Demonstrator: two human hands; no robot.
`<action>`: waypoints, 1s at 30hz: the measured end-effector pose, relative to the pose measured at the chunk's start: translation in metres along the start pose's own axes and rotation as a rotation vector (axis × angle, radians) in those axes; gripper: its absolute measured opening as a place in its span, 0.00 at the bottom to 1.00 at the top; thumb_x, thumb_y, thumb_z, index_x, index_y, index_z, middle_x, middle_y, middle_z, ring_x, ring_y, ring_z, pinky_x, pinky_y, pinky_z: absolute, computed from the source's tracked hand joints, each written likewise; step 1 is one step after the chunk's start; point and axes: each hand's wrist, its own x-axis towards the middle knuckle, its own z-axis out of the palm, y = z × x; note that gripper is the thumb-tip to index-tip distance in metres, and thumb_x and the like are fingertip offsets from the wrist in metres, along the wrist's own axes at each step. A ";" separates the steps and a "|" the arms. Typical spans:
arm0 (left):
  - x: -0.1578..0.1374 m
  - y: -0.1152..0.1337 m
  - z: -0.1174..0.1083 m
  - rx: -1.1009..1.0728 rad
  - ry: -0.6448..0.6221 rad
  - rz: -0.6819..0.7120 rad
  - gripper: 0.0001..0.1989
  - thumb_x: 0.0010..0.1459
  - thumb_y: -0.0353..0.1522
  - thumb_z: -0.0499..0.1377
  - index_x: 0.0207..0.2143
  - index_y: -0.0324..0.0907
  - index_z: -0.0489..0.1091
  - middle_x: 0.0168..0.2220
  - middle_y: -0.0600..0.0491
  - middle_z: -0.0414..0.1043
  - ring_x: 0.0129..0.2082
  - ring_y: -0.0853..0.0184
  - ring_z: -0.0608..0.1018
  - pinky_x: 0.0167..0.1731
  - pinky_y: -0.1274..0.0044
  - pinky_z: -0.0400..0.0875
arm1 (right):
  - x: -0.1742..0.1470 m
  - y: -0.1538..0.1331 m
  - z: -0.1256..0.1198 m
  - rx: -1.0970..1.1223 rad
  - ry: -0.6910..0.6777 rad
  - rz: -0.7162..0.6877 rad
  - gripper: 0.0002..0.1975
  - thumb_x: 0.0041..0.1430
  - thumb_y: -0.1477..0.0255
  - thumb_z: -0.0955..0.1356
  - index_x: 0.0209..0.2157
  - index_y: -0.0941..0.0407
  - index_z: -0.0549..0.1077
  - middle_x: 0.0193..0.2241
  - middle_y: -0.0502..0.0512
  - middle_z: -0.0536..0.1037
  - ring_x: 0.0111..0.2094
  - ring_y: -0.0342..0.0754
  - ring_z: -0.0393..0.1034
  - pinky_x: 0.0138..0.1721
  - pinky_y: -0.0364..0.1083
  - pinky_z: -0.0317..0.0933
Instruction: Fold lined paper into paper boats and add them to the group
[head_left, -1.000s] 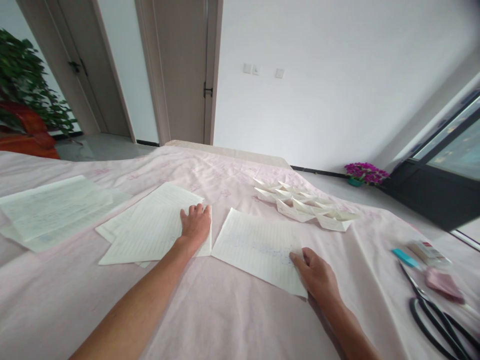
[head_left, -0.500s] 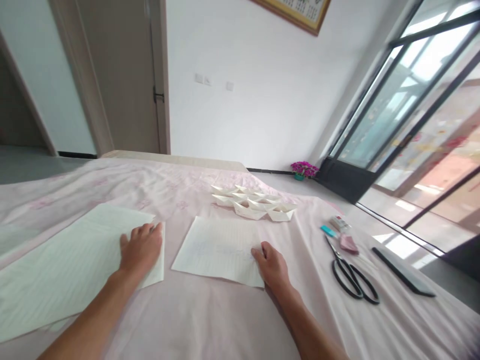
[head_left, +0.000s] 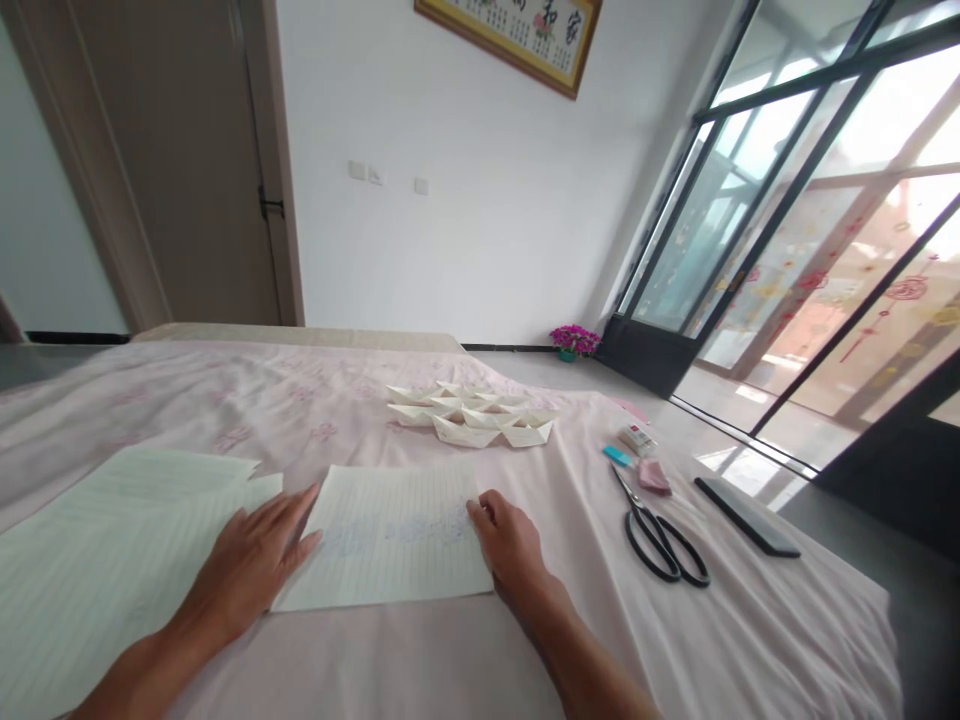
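Observation:
A lined sheet of paper (head_left: 390, 535) with faint handwriting lies flat on the pink bedsheet in front of me. My right hand (head_left: 514, 545) has its fingers curled at the sheet's right edge, the thumb on top, pinching it. At the opposite edge, my left hand (head_left: 255, 555) is spread open, its thumb touching the sheet's left side. Beneath and beside that hand are larger lined sheets (head_left: 112, 540), lying overlapped. Several folded paper boats (head_left: 472, 415) stand grouped just beyond the single sheet.
Black-handled scissors (head_left: 660, 535) lie to the right. Near their tips are a turquoise piece (head_left: 616, 456), a small white box (head_left: 636, 438) and a pink folded item (head_left: 654, 476). A dark flat device (head_left: 746, 515) rests farther right, towards the bed's edge.
My left hand has moved from the larger sheets to the left edge of the single sheet. My right hand stays at its right edge. The camera view has turned right.

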 end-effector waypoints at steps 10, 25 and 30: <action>0.000 -0.008 0.014 0.048 0.088 0.075 0.24 0.65 0.43 0.47 0.59 0.45 0.65 0.58 0.47 0.68 0.57 0.57 0.70 0.58 0.61 0.60 | 0.115 0.086 -0.070 -0.213 0.295 0.087 0.16 0.59 0.75 0.62 0.47 0.51 0.74 0.47 0.54 0.73 0.40 0.47 0.72 0.36 0.43 0.61; 0.003 -0.016 0.019 0.050 0.210 0.193 0.22 0.62 0.43 0.51 0.54 0.47 0.69 0.53 0.51 0.73 0.52 0.59 0.74 0.54 0.67 0.67 | 0.142 0.130 -0.075 -0.454 0.177 -0.134 0.13 0.58 0.75 0.66 0.44 0.51 0.75 0.55 0.53 0.67 0.40 0.45 0.71 0.34 0.42 0.60; 0.003 -0.016 0.019 0.053 0.182 0.168 0.22 0.62 0.43 0.51 0.54 0.46 0.69 0.54 0.50 0.72 0.53 0.58 0.73 0.55 0.65 0.66 | 0.136 0.130 -0.077 -0.473 0.141 -0.202 0.08 0.61 0.74 0.65 0.38 0.52 0.76 0.52 0.52 0.71 0.41 0.45 0.71 0.37 0.42 0.60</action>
